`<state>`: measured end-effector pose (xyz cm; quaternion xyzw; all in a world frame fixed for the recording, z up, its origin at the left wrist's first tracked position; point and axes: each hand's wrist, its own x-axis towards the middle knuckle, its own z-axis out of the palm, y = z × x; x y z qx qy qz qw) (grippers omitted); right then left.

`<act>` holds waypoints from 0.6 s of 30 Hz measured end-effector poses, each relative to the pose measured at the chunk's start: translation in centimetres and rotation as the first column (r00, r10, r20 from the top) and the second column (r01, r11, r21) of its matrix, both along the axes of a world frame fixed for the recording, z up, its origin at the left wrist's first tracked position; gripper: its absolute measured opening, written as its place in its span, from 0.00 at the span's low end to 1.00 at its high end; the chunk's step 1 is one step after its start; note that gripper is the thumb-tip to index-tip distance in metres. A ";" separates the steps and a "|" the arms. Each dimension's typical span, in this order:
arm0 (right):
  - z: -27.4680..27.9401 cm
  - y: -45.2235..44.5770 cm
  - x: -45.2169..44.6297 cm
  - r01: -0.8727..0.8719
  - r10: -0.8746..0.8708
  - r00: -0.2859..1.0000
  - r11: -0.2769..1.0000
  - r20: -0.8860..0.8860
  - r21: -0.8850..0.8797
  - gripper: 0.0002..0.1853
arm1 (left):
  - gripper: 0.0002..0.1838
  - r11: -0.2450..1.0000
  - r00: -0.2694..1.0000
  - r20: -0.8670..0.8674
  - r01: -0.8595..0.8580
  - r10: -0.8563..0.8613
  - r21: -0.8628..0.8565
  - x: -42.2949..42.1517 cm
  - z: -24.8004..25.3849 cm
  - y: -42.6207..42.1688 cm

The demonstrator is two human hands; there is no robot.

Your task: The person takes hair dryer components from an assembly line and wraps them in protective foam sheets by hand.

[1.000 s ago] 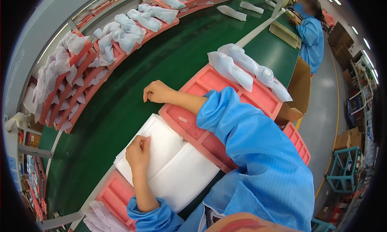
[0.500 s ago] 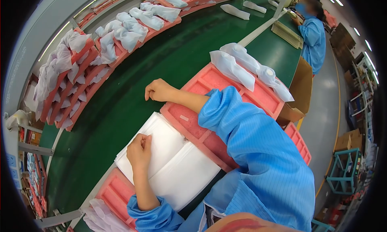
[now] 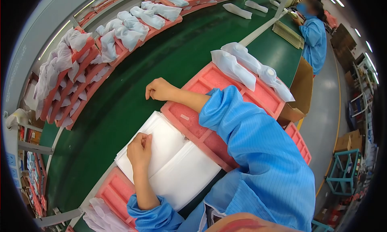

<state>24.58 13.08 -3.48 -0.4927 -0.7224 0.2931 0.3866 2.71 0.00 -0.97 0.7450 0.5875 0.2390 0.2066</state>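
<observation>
My left hand (image 3: 139, 150) rests on a stack of thin white sheets or bags (image 3: 171, 141), its fingers loosely curled and nothing visible in them. The stack lies in two piles side by side. Farther out, my right hand (image 3: 160, 89) hangs over the edge of the green belt (image 3: 121, 99), fingers bent down and closed, with no object showing. My right forearm crosses a pink foam tray (image 3: 183, 115) with hollow compartments. Two white-wrapped items (image 3: 234, 68) lie at that tray area's far end.
Stacked pink trays (image 3: 72, 95) with wrapped items line the belt's far side. Another pink tray (image 3: 117, 187) sits near my left forearm. A cardboard box (image 3: 300, 86) stands at right. A co-worker in a blue coat (image 3: 314, 38) works farther along, beside ribbed beige trays (image 3: 288, 35).
The view has shifted very slightly. Both hands keep the same pose and place.
</observation>
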 end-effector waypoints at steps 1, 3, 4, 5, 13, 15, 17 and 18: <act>0.0 0.0 0.0 0.000 0.000 1.000 1.000 0.004 -0.009 0.15 | 0.13 1.000 1.000 0.003 -0.001 0.001 -0.003 0.0 0.0 0.0; 0.1 0.0 0.0 -0.005 0.005 1.000 1.000 0.005 -0.003 0.15 | 0.13 1.000 1.000 0.006 -0.005 0.005 -0.004 0.0 0.0 -0.1; 0.1 0.0 0.0 -0.008 0.008 1.000 1.000 0.005 0.005 0.15 | 0.13 1.000 1.000 0.007 -0.006 0.006 -0.005 0.0 0.0 -0.1; 0.1 0.0 0.1 -0.008 0.008 1.000 1.000 0.004 0.006 0.15 | 0.13 1.000 1.000 0.006 -0.006 0.006 -0.004 0.0 0.0 0.0; 0.0 0.0 0.0 -0.008 0.008 1.000 1.000 -0.003 0.000 0.14 | 0.13 1.000 1.000 0.015 -0.003 0.004 -0.008 0.0 0.2 -0.1; 0.0 0.0 0.0 -0.011 0.011 1.000 1.000 -0.006 -0.002 0.14 | 0.13 1.000 1.000 0.013 -0.004 0.004 -0.009 0.0 0.1 -0.1; 0.1 0.0 0.0 -0.015 0.015 1.000 1.000 -0.011 -0.001 0.14 | 0.13 1.000 1.000 0.010 -0.006 0.006 -0.006 0.0 0.2 -0.1; 0.2 0.0 0.0 -0.016 0.016 1.000 1.000 -0.009 -0.005 0.14 | 0.13 1.000 1.000 0.008 -0.001 0.001 0.004 0.0 0.1 -0.1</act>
